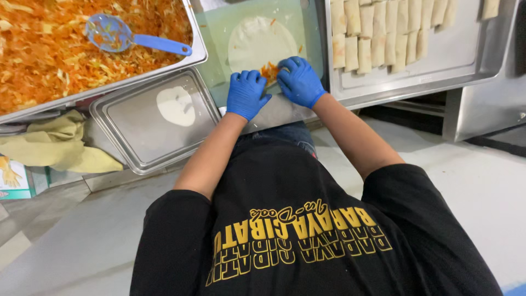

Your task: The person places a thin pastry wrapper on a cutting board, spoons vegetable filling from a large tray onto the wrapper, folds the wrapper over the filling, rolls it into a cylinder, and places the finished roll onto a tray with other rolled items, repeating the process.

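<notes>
Floor: pale grey floor (82, 241) shows below and left of the wrapper, under the worktop edge, and again at far right.
Box: a small green-and-white box (13, 178) stands at the far left edge, well left of the wrapper and below the cloth; its picture is too small to make out.
Cloth: a crumpled yellow cloth (55, 145) lies left of the wrapper, under the filling pan.
Filling pan: a big steel pan (198, 46) up and left of the wrapper, heaped with shredded orange and pale vegetables; a blue scoop (115, 34) lies on the heap, handle pointing toward the wrapper.
Small tray: a steel tray (137, 131) just left of the wrapper, holding one pale round sheet (175, 105).
Board: a pale green board (216, 38) under the wrapper, between the two steel trays.
Wrapper: a round white wrapper (257, 41) lies flat on the board, its near edge under both hands, a small heap of orange filling (268, 71) on that edge.
Left hand: left hand (245, 93) in a blue glove, fingers curled down and pressed on the wrapper's near edge, just left of the filling.
Right hand: right hand (298, 81) in a blue glove, fingertips bent down onto the wrapper edge beside the filling.
Roll tray: a wide steel tray (438, 60) right of the wrapper, with rows of pale finished rolls (378, 35) along its far side.
Shirt: black shirt (307, 241) with yellow lettering, below the wrapper.
</notes>
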